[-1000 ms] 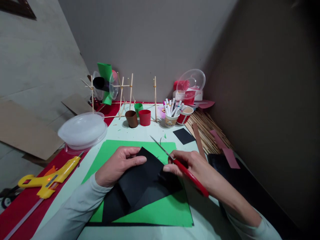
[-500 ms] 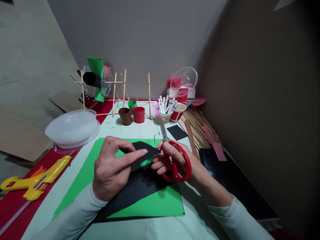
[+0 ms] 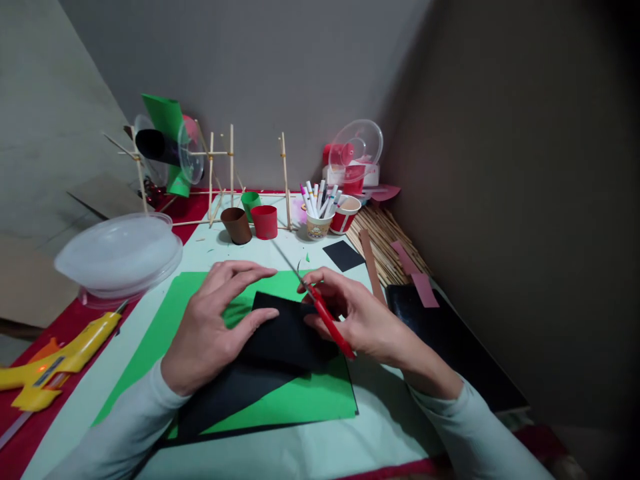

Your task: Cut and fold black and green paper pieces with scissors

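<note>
My right hand is closed around red-handled scissors, whose blades point up and to the left. A piece of black paper reaches to its fingers; whether they also pinch the edge I cannot tell. My left hand is open, fingers stretched out and thumb apart, with the thumb tip at the upper left part of that piece. Beneath lies a larger black sheet on top of green paper. A small black paper square rests beyond my right hand.
A yellow glue gun lies at left, near stacked plastic lids. Brown, red and green paper cups stand before a stick frame. Markers fill a cup; thin sticks lie to the right.
My left fingers have spread and lifted from the black paper. My right hand has turned, tilting the scissors to the left. The black piece has moved lower and lies flatter. The view has shifted slightly.
</note>
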`<move>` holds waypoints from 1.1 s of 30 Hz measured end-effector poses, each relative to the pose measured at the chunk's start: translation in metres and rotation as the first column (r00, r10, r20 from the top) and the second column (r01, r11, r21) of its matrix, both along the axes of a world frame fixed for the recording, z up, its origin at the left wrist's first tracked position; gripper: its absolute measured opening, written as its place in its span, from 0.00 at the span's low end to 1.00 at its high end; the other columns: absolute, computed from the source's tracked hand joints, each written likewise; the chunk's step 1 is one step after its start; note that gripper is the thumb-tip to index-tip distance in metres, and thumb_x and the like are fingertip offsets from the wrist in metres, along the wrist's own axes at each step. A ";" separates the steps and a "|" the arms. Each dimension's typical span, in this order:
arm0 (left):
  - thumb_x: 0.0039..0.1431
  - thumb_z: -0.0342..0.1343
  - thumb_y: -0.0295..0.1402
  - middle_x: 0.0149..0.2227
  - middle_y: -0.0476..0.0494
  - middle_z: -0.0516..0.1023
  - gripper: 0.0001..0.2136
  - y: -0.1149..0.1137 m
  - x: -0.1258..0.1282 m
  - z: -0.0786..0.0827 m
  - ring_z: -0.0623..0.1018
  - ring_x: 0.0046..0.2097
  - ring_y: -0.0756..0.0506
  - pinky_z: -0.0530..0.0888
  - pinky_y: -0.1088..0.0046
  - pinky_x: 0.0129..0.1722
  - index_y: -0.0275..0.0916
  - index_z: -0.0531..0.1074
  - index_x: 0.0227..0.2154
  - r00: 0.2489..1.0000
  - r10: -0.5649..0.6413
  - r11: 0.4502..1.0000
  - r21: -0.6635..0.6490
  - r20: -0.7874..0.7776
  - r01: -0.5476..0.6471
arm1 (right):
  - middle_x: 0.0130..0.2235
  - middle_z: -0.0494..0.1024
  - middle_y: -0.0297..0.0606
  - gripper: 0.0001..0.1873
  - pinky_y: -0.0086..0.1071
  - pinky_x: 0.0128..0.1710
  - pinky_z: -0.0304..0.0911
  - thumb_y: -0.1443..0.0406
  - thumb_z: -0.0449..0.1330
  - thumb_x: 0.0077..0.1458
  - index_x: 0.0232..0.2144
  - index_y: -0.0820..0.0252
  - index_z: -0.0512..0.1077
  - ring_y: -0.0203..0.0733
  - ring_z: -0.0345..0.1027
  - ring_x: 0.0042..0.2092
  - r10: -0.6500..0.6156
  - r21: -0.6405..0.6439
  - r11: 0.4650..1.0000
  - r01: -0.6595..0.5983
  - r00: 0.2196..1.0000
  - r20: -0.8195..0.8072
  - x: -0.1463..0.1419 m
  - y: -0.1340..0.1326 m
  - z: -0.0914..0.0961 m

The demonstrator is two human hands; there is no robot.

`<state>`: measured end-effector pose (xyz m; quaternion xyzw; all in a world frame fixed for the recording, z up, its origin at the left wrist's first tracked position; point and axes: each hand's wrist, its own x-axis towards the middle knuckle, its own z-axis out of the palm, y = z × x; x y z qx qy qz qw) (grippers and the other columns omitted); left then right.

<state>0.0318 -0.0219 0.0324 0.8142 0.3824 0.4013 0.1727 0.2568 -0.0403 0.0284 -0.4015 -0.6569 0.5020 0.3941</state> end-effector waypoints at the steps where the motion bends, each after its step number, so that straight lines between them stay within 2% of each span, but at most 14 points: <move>1: 0.58 0.62 0.33 0.42 0.43 0.79 0.09 0.002 -0.001 0.001 0.77 0.44 0.43 0.71 0.66 0.46 0.41 0.78 0.41 1.000 -0.025 0.991 -0.129 -0.002 0.024 | 0.33 0.70 0.27 0.14 0.26 0.32 0.60 0.69 0.65 0.53 0.41 0.54 0.68 0.33 0.64 0.33 0.021 0.023 0.999 -0.022 0.999 0.028 0.000 -0.001 0.001; 3: 0.56 0.63 0.36 0.34 0.47 0.80 0.05 0.004 -0.002 0.002 0.78 0.37 0.45 0.72 0.70 0.40 0.41 0.79 0.32 0.997 -0.072 0.925 -0.372 0.024 0.076 | 0.34 0.72 0.29 0.14 0.27 0.35 0.62 0.69 0.65 0.53 0.41 0.55 0.68 0.34 0.67 0.35 -0.011 0.049 0.999 0.011 1.000 0.013 -0.001 -0.001 0.003; 5: 0.54 0.63 0.37 0.29 0.50 0.77 0.06 0.005 -0.002 0.002 0.75 0.33 0.47 0.71 0.72 0.36 0.40 0.77 0.28 0.996 -0.017 0.862 -0.503 0.090 0.060 | 0.34 0.74 0.30 0.16 0.28 0.37 0.64 0.67 0.68 0.51 0.41 0.55 0.68 0.36 0.69 0.36 -0.120 0.023 0.992 0.122 0.990 -0.073 0.000 0.000 0.006; 7: 0.54 0.63 0.39 0.27 0.52 0.73 0.08 0.006 -0.002 0.002 0.71 0.30 0.49 0.70 0.75 0.31 0.40 0.75 0.29 0.981 0.079 0.823 -0.566 0.178 0.036 | 0.34 0.76 0.31 0.19 0.29 0.35 0.65 0.62 0.70 0.49 0.41 0.55 0.68 0.37 0.70 0.34 -0.232 -0.046 0.973 0.227 0.959 -0.161 0.001 0.001 0.009; 10: 0.56 0.61 0.41 0.26 0.55 0.66 0.10 0.004 0.002 -0.001 0.68 0.27 0.51 0.67 0.78 0.25 0.41 0.70 0.31 0.938 0.151 0.760 -0.644 0.313 0.093 | 0.36 0.77 0.32 0.22 0.30 0.32 0.67 0.56 0.70 0.49 0.42 0.54 0.67 0.36 0.70 0.31 -0.326 -0.144 0.944 0.298 0.908 -0.264 0.001 0.001 0.010; 14: 0.58 0.61 0.42 0.25 0.57 0.65 0.11 -0.002 0.010 -0.008 0.68 0.26 0.53 0.68 0.81 0.25 0.41 0.67 0.33 0.883 0.161 0.705 -0.678 0.442 0.210 | 0.36 0.77 0.30 0.26 0.30 0.35 0.68 0.60 0.75 0.42 0.41 0.54 0.67 0.36 0.71 0.33 -0.371 -0.145 0.929 0.342 0.873 -0.318 -0.004 0.002 0.006; 16: 0.59 0.60 0.41 0.24 0.57 0.67 0.11 -0.005 0.012 -0.011 0.70 0.26 0.52 0.71 0.78 0.26 0.42 0.66 0.34 0.863 0.135 0.626 -0.717 0.487 0.306 | 0.33 0.76 0.30 0.26 0.30 0.36 0.67 0.61 0.75 0.41 0.39 0.54 0.67 0.37 0.71 0.35 -0.397 -0.104 0.917 0.385 0.861 -0.317 -0.006 0.003 0.004; 19: 0.58 0.61 0.42 0.26 0.54 0.73 0.12 -0.008 0.011 -0.010 0.75 0.25 0.48 0.74 0.74 0.26 0.42 0.66 0.36 0.877 0.027 0.451 -0.789 0.480 0.418 | 0.32 0.76 0.29 0.25 0.30 0.34 0.66 0.60 0.74 0.42 0.39 0.54 0.66 0.37 0.70 0.33 -0.377 -0.092 0.926 0.366 0.877 -0.298 -0.007 0.004 0.002; 21: 0.56 0.62 0.43 0.27 0.49 0.76 0.13 -0.009 0.011 -0.008 0.75 0.24 0.49 0.71 0.76 0.24 0.39 0.70 0.36 0.913 -0.089 0.382 -0.832 0.399 0.401 | 0.32 0.75 0.29 0.24 0.28 0.32 0.64 0.61 0.73 0.44 0.40 0.55 0.66 0.35 0.68 0.31 -0.312 -0.109 0.950 0.293 0.909 -0.275 -0.008 0.004 0.002; 24: 0.53 0.63 0.45 0.22 0.47 0.75 0.15 -0.009 0.011 -0.005 0.70 0.20 0.52 0.65 0.79 0.20 0.35 0.75 0.28 0.944 -0.187 0.324 -0.890 0.272 0.321 | 0.32 0.75 0.29 0.24 0.27 0.32 0.63 0.62 0.73 0.45 0.40 0.55 0.65 0.35 0.67 0.32 -0.214 -0.117 0.975 0.188 0.938 -0.274 -0.010 0.002 0.002; 26: 0.52 0.64 0.45 0.19 0.48 0.74 0.15 -0.009 0.011 -0.005 0.67 0.18 0.53 0.62 0.79 0.17 0.35 0.75 0.26 0.953 -0.187 0.305 -0.908 0.238 0.286 | 0.33 0.76 0.30 0.23 0.27 0.32 0.62 0.61 0.73 0.46 0.40 0.55 0.65 0.34 0.67 0.33 -0.192 -0.123 0.979 0.162 0.936 -0.294 -0.011 0.001 0.002; 28: 0.53 0.63 0.45 0.17 0.47 0.74 0.16 -0.009 0.011 -0.005 0.66 0.17 0.54 0.60 0.80 0.16 0.35 0.76 0.24 0.958 -0.164 0.327 -0.903 0.236 0.278 | 0.34 0.77 0.31 0.23 0.26 0.29 0.61 0.59 0.72 0.48 0.41 0.55 0.65 0.33 0.66 0.30 -0.231 -0.128 0.971 0.200 0.918 -0.322 -0.011 0.000 0.004; 30: 0.54 0.62 0.44 0.17 0.46 0.75 0.17 -0.010 0.010 -0.004 0.65 0.16 0.55 0.59 0.80 0.16 0.34 0.77 0.22 0.957 -0.085 0.384 -0.877 0.278 0.289 | 0.31 0.76 0.29 0.21 0.25 0.25 0.59 0.57 0.70 0.50 0.40 0.55 0.65 0.31 0.62 0.26 -0.295 -0.133 0.955 0.265 0.896 -0.333 -0.009 -0.001 0.008; 33: 0.51 0.65 0.42 0.18 0.46 0.75 0.14 -0.011 0.010 0.000 0.67 0.17 0.53 0.62 0.80 0.16 0.35 0.77 0.22 0.895 0.152 0.487 -0.820 0.419 0.302 | 0.27 0.73 0.27 0.21 0.25 0.22 0.55 0.54 0.69 0.51 0.39 0.55 0.66 0.29 0.58 0.23 -0.324 -0.158 0.945 0.288 0.894 -0.310 -0.008 -0.002 0.013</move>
